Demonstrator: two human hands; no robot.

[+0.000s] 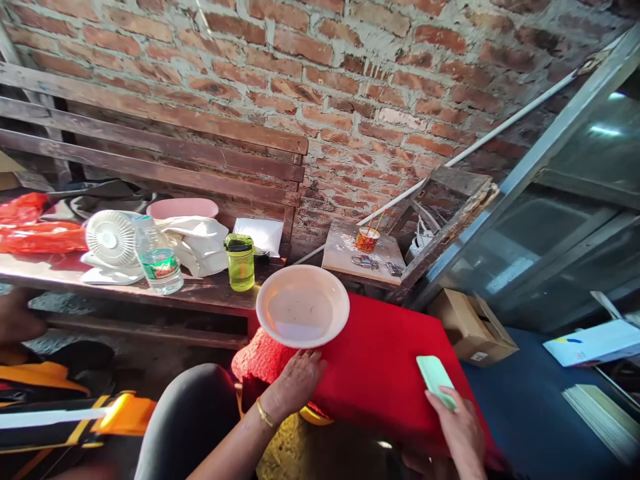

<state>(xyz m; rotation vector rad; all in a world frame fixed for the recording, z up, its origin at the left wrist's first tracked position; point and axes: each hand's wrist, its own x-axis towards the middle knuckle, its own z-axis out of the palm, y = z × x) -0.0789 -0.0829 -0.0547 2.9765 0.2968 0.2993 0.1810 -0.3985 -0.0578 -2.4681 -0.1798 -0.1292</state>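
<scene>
A wide pale basin (pixel 303 305) stands on the far left part of a red cloth-covered table (pixel 385 353). Water seems to lie inside it, with a few dark specks at the bottom. Just below the basin's near rim is my left hand (pixel 298 379), palm down, with fingers stretched out over the red cloth; whether they touch the rim I cannot tell. A gold-coloured bracelet circles that wrist. My right hand (pixel 461 423), over the table's right side, grips the near end of a pale green flat block (pixel 434 375) with rounded corners.
On the wooden bench (pixel 220 298) stand a yellow-green bottle (pixel 241 263), a clear water bottle (pixel 158 263) and a white fan (pixel 111 240). A small board (pixel 345 250) bears a red-gold cup (pixel 367 240). At right sits a cardboard box (pixel 467 327). Another person's hand (pixel 20 317) shows at left.
</scene>
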